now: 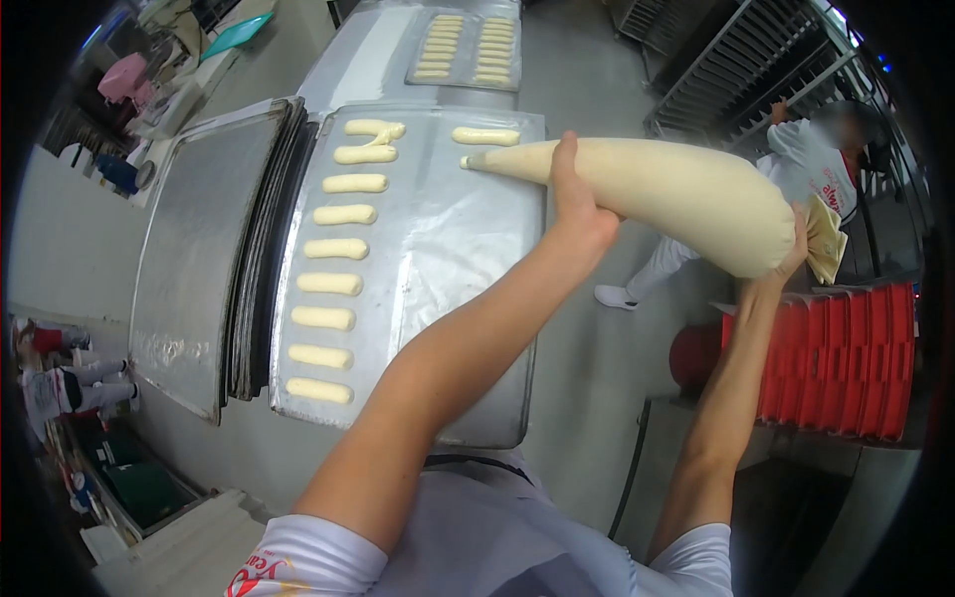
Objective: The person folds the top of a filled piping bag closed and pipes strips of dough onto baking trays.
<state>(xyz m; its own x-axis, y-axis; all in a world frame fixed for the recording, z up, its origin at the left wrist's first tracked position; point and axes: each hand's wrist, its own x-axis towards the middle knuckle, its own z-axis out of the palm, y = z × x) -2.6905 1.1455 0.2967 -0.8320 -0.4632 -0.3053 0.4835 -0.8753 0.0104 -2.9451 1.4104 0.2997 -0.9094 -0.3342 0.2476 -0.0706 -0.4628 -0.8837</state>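
Observation:
A large, full piping bag [686, 194] lies slanted across my view, its nozzle at the left over the baking tray [468, 378]. My left hand [582, 204] is wrapped round the bag's narrow front part. At the back end my right hand [793, 249] grips the gathered neck, with the twisted tail sticking out behind it. On the tray a column of pale piped batter strips [330, 285] runs down the left side; the farthest one looks forked. A single strip [485, 136] lies at the top right, just beyond the nozzle tip.
Left of the tray stands a stack of metal trays [199, 249]. Another filled tray [466, 50] lies farther back. Red stacked crates [836, 363] stand at the right, near a co-worker [816, 159] and a metal rack [746, 70].

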